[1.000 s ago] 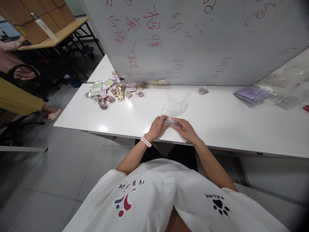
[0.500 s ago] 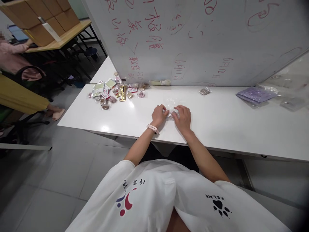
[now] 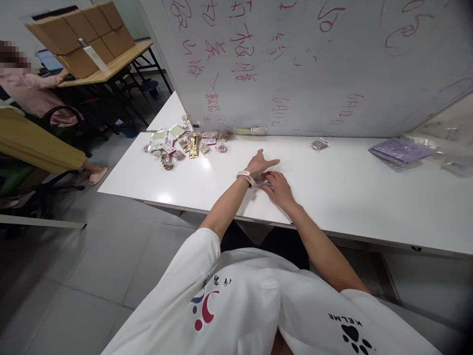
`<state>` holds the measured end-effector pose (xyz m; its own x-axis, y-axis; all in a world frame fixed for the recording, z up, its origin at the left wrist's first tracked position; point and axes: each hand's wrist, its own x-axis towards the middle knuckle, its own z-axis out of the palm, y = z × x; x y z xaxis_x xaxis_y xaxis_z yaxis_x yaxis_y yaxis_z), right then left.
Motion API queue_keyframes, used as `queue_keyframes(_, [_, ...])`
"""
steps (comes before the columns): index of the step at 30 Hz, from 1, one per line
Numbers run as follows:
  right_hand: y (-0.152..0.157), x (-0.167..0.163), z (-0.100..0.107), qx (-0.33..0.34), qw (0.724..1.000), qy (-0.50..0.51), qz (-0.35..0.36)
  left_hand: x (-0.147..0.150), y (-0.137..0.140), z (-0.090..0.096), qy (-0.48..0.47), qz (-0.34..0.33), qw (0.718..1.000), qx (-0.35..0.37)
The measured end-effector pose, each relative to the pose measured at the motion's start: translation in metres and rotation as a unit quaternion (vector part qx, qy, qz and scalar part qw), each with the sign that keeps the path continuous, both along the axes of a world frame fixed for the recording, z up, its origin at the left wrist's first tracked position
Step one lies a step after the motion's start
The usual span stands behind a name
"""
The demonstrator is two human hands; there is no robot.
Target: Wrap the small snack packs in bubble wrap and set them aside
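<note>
Over the white table (image 3: 351,197) my left hand (image 3: 259,163) reaches forward, its fingers stretched and the thumb spread wide. Just behind it, nearer my body, my right hand (image 3: 280,191) has its fingers closed on a crinkled clear plastic bag (image 3: 263,181). What the bag contains is hard to make out, as both hands partly cover it. A faint sheet of clear plastic seems to extend past the left fingertips.
Several small snack packets (image 3: 173,148) lie piled at the left. A small packet (image 3: 319,144) and a purple package (image 3: 401,149) in clear wrap lie to the right. A whiteboard (image 3: 295,64) stands along the back. A person (image 3: 37,91) sits at a desk with cardboard boxes (image 3: 92,34).
My left hand has left the bag's near side, moved forward and spread its fingers. My right hand stays at the bag. The whole view has shifted slightly.
</note>
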<state>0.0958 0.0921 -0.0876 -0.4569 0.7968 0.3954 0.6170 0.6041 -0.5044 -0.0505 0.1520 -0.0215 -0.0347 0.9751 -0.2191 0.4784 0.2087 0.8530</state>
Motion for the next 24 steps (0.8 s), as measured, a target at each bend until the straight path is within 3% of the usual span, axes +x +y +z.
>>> queue_keyframes(5, [-0.008, 0.004, 0.0, -0.004, 0.999, -0.033, 0.002, 0.022, -0.007, -0.019, -0.108, -0.029, 0.992, 0.051])
queue_keyframes(11, [-0.019, 0.007, 0.005, 0.001, 0.998, -0.064, 0.008, -0.009, -0.014, -0.02, -0.146, -0.004, 0.985, 0.096])
queue_keyframes(16, [-0.018, 0.005, 0.012, -0.005, 0.996, -0.09, -0.013, -0.029, -0.049, -0.003, -0.034, 0.038, 0.974, 0.222])
queue_keyframes(19, [-0.014, 0.003, 0.018, -0.021, 0.995, -0.096, -0.013, -0.031, -0.084, 0.001, 0.022, 0.008, 0.951, 0.308])
queue_keyframes(22, [-0.006, 0.005, 0.029, -0.066, 0.994, -0.089, 0.002, -0.033, -0.105, -0.004, 0.047, -0.058, 0.952, 0.298])
queue_keyframes(24, [0.003, 0.008, 0.037, -0.119, 0.99, -0.065, 0.025, -0.035, -0.105, -0.011, 0.053, -0.087, 0.959, 0.265])
